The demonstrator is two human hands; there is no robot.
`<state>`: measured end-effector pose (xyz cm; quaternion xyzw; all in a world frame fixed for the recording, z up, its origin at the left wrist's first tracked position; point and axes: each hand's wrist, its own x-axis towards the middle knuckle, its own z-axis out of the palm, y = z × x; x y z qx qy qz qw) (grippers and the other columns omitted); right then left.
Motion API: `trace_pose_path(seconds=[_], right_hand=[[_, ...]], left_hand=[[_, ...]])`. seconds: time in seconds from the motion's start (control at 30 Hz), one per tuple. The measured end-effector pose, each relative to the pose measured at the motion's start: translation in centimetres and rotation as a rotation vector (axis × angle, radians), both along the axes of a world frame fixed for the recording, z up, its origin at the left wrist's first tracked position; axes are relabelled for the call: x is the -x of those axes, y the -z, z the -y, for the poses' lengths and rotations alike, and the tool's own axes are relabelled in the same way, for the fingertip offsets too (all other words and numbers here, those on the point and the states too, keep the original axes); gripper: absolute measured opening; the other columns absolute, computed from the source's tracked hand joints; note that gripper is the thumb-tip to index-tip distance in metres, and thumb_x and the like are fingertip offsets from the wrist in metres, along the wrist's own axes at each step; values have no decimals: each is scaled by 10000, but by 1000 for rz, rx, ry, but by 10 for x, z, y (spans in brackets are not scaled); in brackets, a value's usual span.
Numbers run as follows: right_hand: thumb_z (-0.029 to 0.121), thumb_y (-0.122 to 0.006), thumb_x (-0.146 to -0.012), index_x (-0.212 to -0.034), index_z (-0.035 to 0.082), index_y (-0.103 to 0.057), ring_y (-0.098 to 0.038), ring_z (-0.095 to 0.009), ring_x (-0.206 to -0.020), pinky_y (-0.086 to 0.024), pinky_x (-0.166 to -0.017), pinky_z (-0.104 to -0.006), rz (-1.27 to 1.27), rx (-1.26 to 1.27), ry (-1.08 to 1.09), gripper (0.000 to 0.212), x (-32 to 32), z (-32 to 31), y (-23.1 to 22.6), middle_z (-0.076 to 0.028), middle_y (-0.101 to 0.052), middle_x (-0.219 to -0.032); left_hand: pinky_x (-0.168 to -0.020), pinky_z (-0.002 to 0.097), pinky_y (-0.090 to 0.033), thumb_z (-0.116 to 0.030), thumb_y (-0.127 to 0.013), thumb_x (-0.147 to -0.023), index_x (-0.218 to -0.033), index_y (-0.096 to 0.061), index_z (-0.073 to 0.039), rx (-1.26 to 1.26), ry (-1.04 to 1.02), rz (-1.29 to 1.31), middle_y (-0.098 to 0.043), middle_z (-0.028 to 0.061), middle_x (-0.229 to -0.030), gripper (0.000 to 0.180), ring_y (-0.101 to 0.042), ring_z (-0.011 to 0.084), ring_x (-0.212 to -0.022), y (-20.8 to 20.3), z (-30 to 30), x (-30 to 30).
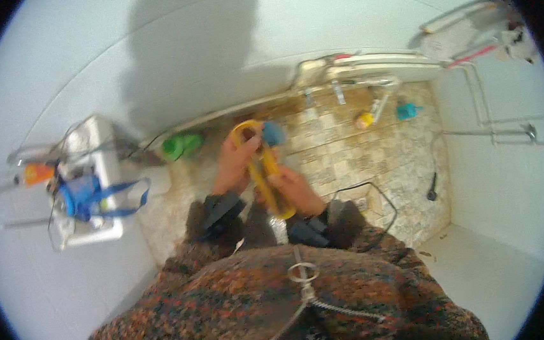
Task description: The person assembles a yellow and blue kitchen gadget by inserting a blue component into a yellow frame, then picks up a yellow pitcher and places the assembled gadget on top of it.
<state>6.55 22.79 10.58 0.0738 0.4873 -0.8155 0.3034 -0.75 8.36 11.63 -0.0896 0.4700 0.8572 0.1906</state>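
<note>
In front of my body, both hands hold a long yellow object [271,199] with a rounded upper end and a darker middle; its exact kind is blurred. My left hand [234,163] is closed around the upper part, its thumb lying near the dark spot. Lower down, my right hand [298,188] grips the right side of it. Just beyond the upper end shows a blurred blue round thing [273,133]; whether it touches the yellow object I cannot tell.
A white sink [101,145] with a blue strapped bag [85,194] is at the left. A green bottle [182,145] lies by the wall. Pipes [385,65] run along the far wall. On the tiled floor are a black cable [386,196], a plug [432,188] and a teal container [408,111].
</note>
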Motion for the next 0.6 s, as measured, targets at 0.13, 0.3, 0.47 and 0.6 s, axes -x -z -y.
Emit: trace_pose_path(seconds=[0.13, 0.3, 0.47, 0.6], right_hand=[[280, -472, -916, -1089, 33, -494, -580, -132, -676, -488, -605, -277, -165, -261, 2, 302, 1, -9, -1, -56, -591, -819], [282, -503, -897, -1069, 43, -526, -580, -128, -679, -476, -598, -288, -289, -435, 35, 296, -4, -12, 6, -57, -605, -787], [248, -508, -895, -1063, 27, -514, -595, -136, -707, -491, -615, -288, -109, -251, 11, 278, -5, -16, 12, -57, -607, -819], [232, -471, -915, -1116, 23, -463, -601, -135, -742, -503, -628, -274, -27, -92, -25, 290, 1, -15, 5, -64, -592, -889]], left_hand=[[-654, 362, -539, -185, -597, -822, -1122, -481, -60, -152, 91, -26, -565, 97, -920, 345, -629, 247, -731, -2, -13, -1], [-662, 360, -542, -221, -640, -789, -1107, -481, -71, -137, 95, -29, -537, 94, -942, 386, -623, 234, -741, -8, -22, 1], [-601, 357, -533, -97, -587, -801, -1090, -475, -37, -29, 34, 50, -554, 114, -890, 315, -617, 243, -672, -5, -24, 1], [-598, 358, -539, -103, -593, -802, -1081, -481, -49, -63, 49, 40, -552, 96, -865, 306, -624, 235, -675, -1, -19, 3]])
